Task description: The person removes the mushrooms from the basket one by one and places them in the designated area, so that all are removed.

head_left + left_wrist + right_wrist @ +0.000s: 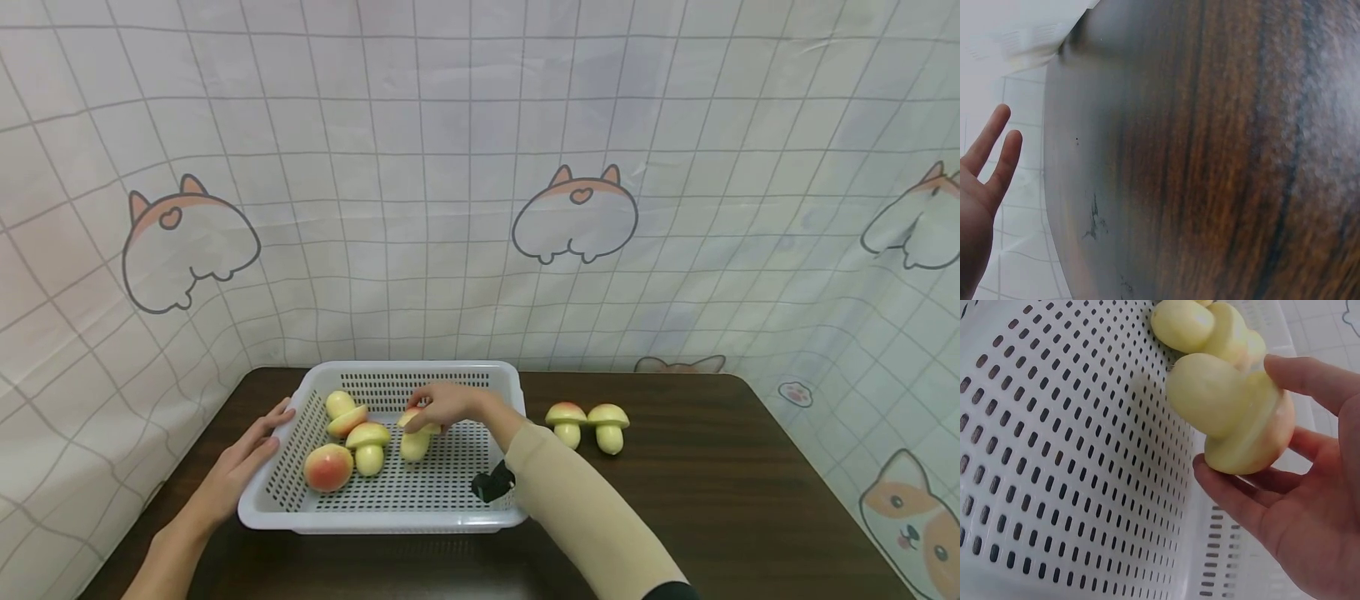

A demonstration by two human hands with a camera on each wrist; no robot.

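Note:
A white perforated plastic basket stands on the dark table. Over its middle, my right hand grips a yellow toy mushroom by its reddish cap, thumb on one side and fingers on the other, as the right wrist view shows. To its left in the basket are a mushroom with its stem toward me, one tipped with its stem pointing away, and a round red-yellow piece whose underside is hidden. My left hand rests against the basket's left rim, its fingers fairly straight.
On the table, right of the basket, two more toy mushrooms lie side by side. A white gridded curtain with dog drawings hangs behind and around the table. A black object sits at my right wrist.

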